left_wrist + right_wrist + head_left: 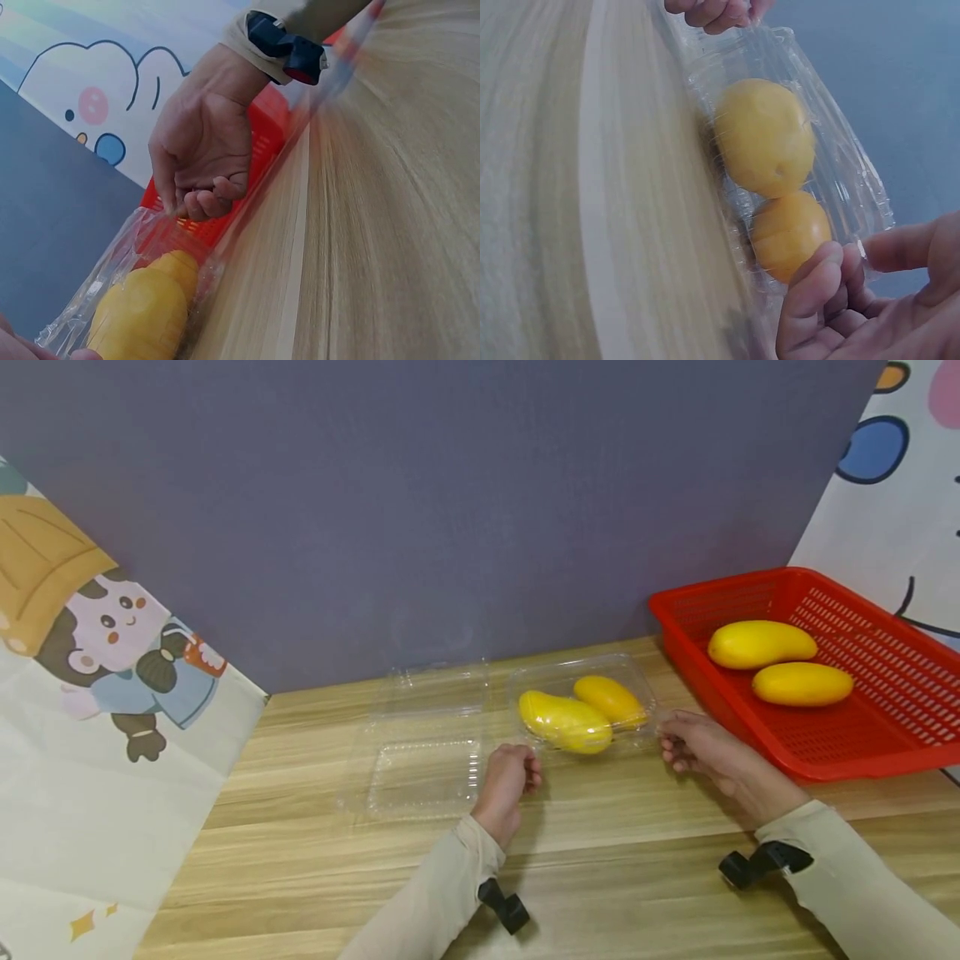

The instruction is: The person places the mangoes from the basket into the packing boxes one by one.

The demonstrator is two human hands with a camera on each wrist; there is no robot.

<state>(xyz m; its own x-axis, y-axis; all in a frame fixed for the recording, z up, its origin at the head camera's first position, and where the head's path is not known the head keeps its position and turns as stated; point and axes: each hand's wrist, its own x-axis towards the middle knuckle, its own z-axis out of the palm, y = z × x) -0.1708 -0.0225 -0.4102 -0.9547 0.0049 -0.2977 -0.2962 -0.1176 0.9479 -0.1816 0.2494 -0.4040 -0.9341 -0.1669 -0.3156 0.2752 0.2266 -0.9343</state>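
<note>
A clear plastic clamshell box (543,678) lies on the table, its lid down over two yellow mangoes, one larger mango (564,722) in front and one smaller mango (609,697) behind. My left hand (506,785) pinches the box's front left corner, its other fingers curled. At the front right corner, my right hand (708,750) pinches the edge between thumb and fingers, as the right wrist view shows. Whether the lid is snapped down cannot be told. In the left wrist view the left hand is mostly out of frame.
A red basket (750,735) stands at the right, close beside my right hand, with two more mangoes (761,643) in it. Left of the box lies another clear clamshell (427,777), opened flat. A grey wall (465,527) rises behind the wooden table (300,860).
</note>
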